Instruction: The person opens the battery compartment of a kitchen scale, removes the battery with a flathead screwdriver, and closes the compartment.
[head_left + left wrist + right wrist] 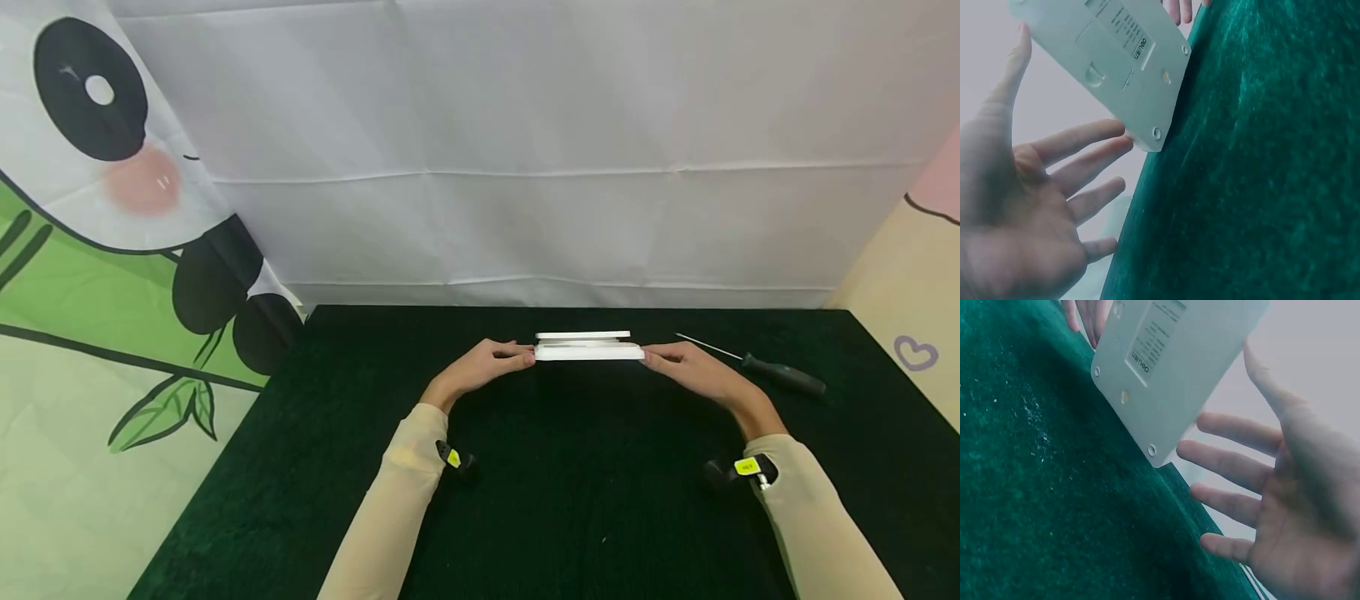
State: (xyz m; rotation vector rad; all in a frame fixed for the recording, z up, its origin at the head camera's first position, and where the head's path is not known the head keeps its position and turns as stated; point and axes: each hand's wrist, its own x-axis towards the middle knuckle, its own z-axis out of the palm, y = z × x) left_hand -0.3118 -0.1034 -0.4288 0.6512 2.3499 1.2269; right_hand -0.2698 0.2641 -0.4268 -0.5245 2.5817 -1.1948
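Note:
Between both hands, a flat white digital scale (588, 353) is held up, its long edge toward me in the head view. A thinner white plate shows behind its base, with a narrow gap between. The wrist views show its underside (1107, 69) with a printed label, round corner feet and a small notch. My left hand (486, 365) pinches the left end between thumb and fingertips, the other fingers spread. At the opposite end, my right hand (693, 371) grips with thumb and fingers the same way. The top face is hidden.
A screwdriver (783, 375) with a dark handle and thin shaft lies right of the right hand. Dark green cloth (585, 500) covers the table. White hanging fabric (525, 225) stands behind the table's far edge, with printed cartoon fabric (142, 308) on the left.

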